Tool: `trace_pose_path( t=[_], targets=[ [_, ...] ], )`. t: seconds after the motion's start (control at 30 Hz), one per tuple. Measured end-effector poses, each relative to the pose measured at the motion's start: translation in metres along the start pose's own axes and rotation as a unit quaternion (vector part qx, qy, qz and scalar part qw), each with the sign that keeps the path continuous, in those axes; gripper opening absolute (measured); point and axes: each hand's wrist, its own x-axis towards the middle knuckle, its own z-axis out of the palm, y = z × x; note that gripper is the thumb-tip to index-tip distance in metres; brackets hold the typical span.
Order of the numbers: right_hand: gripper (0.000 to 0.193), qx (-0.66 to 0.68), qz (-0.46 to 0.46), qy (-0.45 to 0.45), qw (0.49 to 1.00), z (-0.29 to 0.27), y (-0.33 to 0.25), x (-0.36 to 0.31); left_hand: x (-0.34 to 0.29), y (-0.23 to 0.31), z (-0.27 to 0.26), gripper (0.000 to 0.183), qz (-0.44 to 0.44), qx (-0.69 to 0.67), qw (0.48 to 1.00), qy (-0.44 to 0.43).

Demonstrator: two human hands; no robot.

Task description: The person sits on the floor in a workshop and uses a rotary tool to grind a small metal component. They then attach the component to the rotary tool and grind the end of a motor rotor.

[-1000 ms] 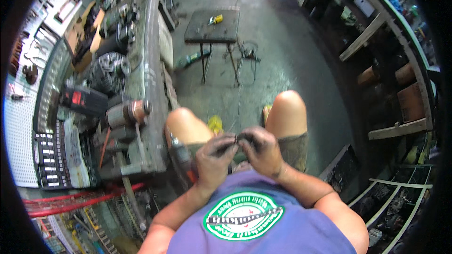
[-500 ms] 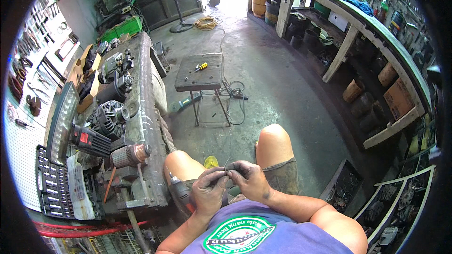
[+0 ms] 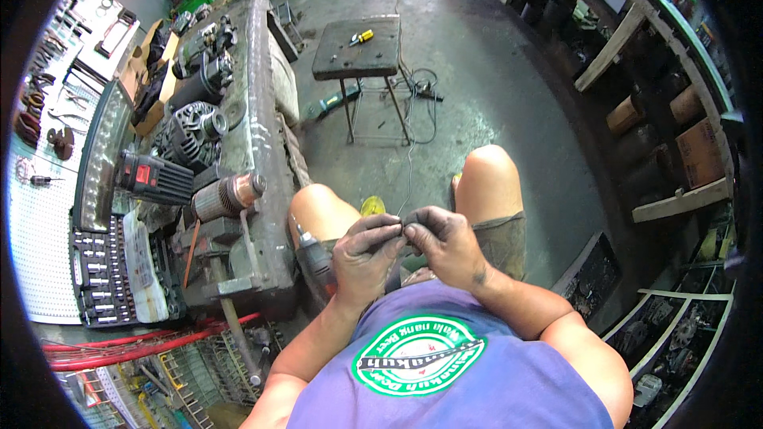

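Note:
My left hand and my right hand meet over my lap, blackened with grime. The fingertips of both press together on something tiny and dark that the fingers mostly hide. A grey power tool with a metal nose lies by my left thigh, close to my left wrist. Beyond my knees stands a small dark stool, and a yellow-handled screwdriver rests on its seat with a few small bits.
Along the left runs a workbench holding an alternator, a copper-ended armature and a socket set. A cable and a green tool lie on the floor by the stool. Wooden shelving lines the right.
The view has tipped downward, so the stool, bench and my hands sit higher in the picture. Both hands keep their fingertips together, with only slight finger shifts.

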Motion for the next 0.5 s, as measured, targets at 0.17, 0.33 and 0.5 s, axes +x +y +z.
trace_pose_path(
  t=[0.17, 0.33, 0.5],
  targets=[
    [0.022, 0.04, 0.041, -0.032, 0.998, -0.0025, -0.0029, 0.0016, 0.0, 0.0021, 0.0014, 0.023, 0.001, -0.022, 1.0, -0.001],
    [0.025, 0.084, 0.064, -0.048, 0.993, -0.0028, -0.0016, 0.0049, -0.0009, 0.0031, -0.0008, 0.024, -0.019, -0.044, 0.999, -0.007],
    [0.024, 0.059, 0.053, -0.027, 0.996, -0.0003, -0.0041, 0.0026, -0.0002, -0.0017, -0.0012, 0.024, 0.03, -0.008, 0.999, -0.007]
  ],
)
